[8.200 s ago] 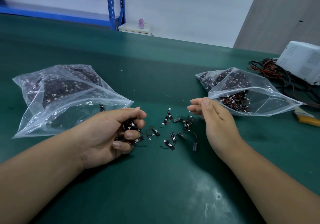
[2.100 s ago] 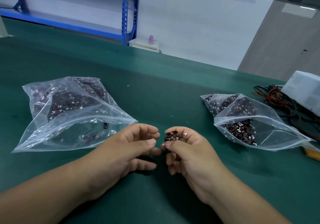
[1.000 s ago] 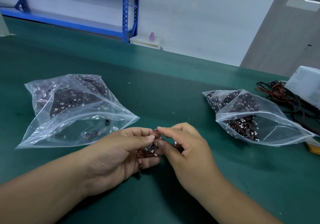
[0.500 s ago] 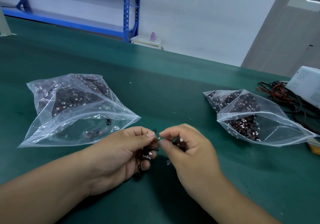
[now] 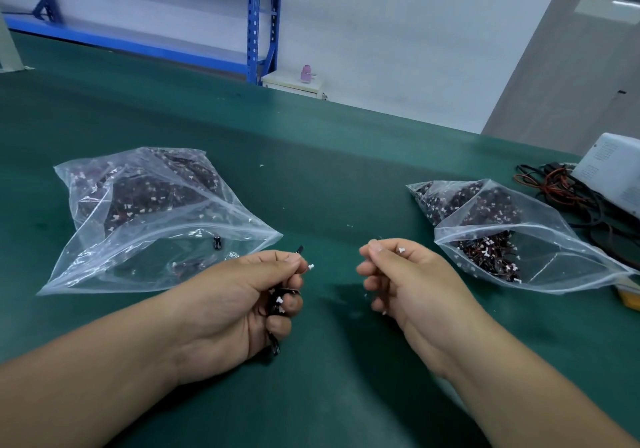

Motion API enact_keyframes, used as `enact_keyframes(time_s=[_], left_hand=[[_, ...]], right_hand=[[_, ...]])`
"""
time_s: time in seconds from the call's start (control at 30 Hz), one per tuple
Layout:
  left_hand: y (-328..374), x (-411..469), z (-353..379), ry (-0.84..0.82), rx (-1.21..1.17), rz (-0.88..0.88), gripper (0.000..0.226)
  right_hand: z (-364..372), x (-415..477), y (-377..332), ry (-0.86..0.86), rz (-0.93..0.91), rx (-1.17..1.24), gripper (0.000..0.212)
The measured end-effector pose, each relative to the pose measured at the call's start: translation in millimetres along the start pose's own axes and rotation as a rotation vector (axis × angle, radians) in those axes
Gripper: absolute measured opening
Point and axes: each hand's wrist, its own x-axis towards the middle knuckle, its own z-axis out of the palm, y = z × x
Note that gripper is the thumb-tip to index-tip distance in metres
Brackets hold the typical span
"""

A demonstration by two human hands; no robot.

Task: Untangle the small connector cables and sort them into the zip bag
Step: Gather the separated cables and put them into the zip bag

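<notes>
The green table [image 5: 311, 170] fills most of the view, and on it lies the big zip bag [image 5: 104, 267], clear plastic, its mouth open towards the person and its far end packed with dark connector cables with white plugs. Behind the big zip bag, past the table's far edge, stands a blue shelving rack [image 5: 254, 22]. Well to the right of the big zip bag lies a second zip bag [image 5: 554, 260], smaller, also open and part full of the same cables. Further right from the big zip bag a white device [image 5: 613, 170] sits at the table's edge with a tangle of red and black wires [image 5: 554, 188] beside it. Just in front of the big zip bag's mouth, near its right corner, the left hand [image 5: 235, 302] is curled round a bunch of connector cables [image 5: 277, 304]. Its thumb and forefinger pinch one strand whose white plug sticks out to the right. To the right of the big zip bag, between it and the second zip bag, the right hand [image 5: 408, 281] is apart from the left hand, its fingers curled and its thumb and forefinger pinching a white-tipped cable [image 5: 401, 250]. How much it holds is hidden by the fingers. Inside the big zip bag near its mouth lies one small black part [image 5: 217, 242]. Far behind the big zip bag, beside the rack's foot, stands a small pink bottle [image 5: 306, 73].
</notes>
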Motion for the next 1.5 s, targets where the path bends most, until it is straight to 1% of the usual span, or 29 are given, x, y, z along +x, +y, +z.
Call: enact_keyframes(time_s=[0.13, 0.2, 0.3, 0.4, 0.53, 0.6, 0.73, 0.77, 0.83, 0.9, 0.97, 1.03, 1.1, 1.13, 1.17, 1.2, 1.23, 1.3, 1.33, 1.43, 1.5], left_hand=[[0.6, -0.6, 0.9, 0.005, -0.002, -0.002, 0.008], [1.2, -1.0, 1.6, 0.003, -0.004, -0.005, 0.008], [1.8, -1.3, 1.6, 0.002, -0.007, -0.01, 0.009], [1.8, -1.3, 0.9, -0.006, -0.004, -0.012, 0.01], [1.4, -1.7, 0.2, -0.027, 0.019, -0.01, 0.013], [1.2, -1.8, 0.3, -0.03, 0.034, -0.004, 0.015], [1.0, -2.7, 0.4, -0.031, 0.044, 0.008, 0.017], [0.9, -2.8, 0.5, -0.03, 0.047, 0.01, 0.018], [0.1, -2.9, 0.9, -0.033, 0.069, 0.016, 0.018], [-1.5, -3.3, 1.9, -0.045, 0.114, 0.029, 0.017], [-2.8, -3.5, 3.0, -0.052, 0.144, 0.04, 0.015], [-3.6, -3.4, 3.6, -0.056, 0.163, 0.042, 0.014], [-4.4, -3.0, 3.9, -0.061, 0.187, 0.045, 0.013], [-4.9, -3.0, 3.7, -0.067, 0.203, 0.049, 0.013], [-5.5, -3.3, 3.7, -0.076, 0.223, 0.052, 0.014], [-6.5, -3.7, 3.5, -0.088, 0.244, 0.056, 0.015], [-7.4, -4.3, 3.4, -0.103, 0.262, 0.06, 0.014], [-8.4, -5.2, 3.1, -0.137, 0.288, 0.076, 0.005], [-8.5, -5.6, 2.8, -0.15, 0.299, 0.079, 0.002], [-8.7, -5.6, 2.2, -0.163, 0.317, 0.069, 0.006], [-7.9, -4.6, 3.0, -0.144, 0.263, 0.065, 0.007]], right_hand=[[0.5, -2.2, -6.8, -0.052, -0.132, -0.198, 0.018], [-0.9, -2.8, -8.8, -0.065, -0.17, -0.222, 0.022], [-4.3, -0.7, -8.1, -0.023, -0.218, -0.254, 0.026], [-7.6, 2.4, -7.8, 0.025, -0.262, -0.275, 0.025], [-12.5, 7.3, -6.7, 0.012, -0.269, -0.32, 0.022], [-16.5, 10.1, -4.0, -0.001, -0.254, -0.437, 0.02], [-22.5, 16.8, 5.0, -0.063, -0.29, -0.941, 0.021], [-22.9, 17.5, 7.3, -0.088, -0.296, -1.009, 0.02], [-23.2, 18.9, 12.7, -0.101, -0.316, -1.056, 0.018], [-22.5, 20.3, 18.2, -0.06, -0.362, -1.052, 0.017], [-19.7, 20.6, 21.8, -0.027, -0.406, -0.996, 0.018], [-16.1, 19.9, 21.4, 0.004, -0.426, -0.851, 0.021], [-14.4, 18.0, 16.1, 0.058, -0.438, -0.652, 0.025], [-13.2, 15.5, 11.7, 0.072, -0.447, -0.558, 0.024], [-11.2, 11.8, 6.7, 0.055, -0.462, -0.474, 0.019], [-8.9, 7.1, 1.7, 0.0, -0.477, -0.411, 0.011], [-5.8, 0.8, -2.9, -0.093, -0.485, -0.363, 0.006], [2.0, -11.0, -5.5, -0.277, -0.467, -0.34, 0.012], [6.0, -14.7, -4.5, -0.32, -0.459, -0.36, 0.013], [12.5, -18.0, -3.2, -0.289, -0.504, -0.409, 0.01], [8.9, -14.3, -4.4, -0.263, -0.514, -0.372, 0.014]])
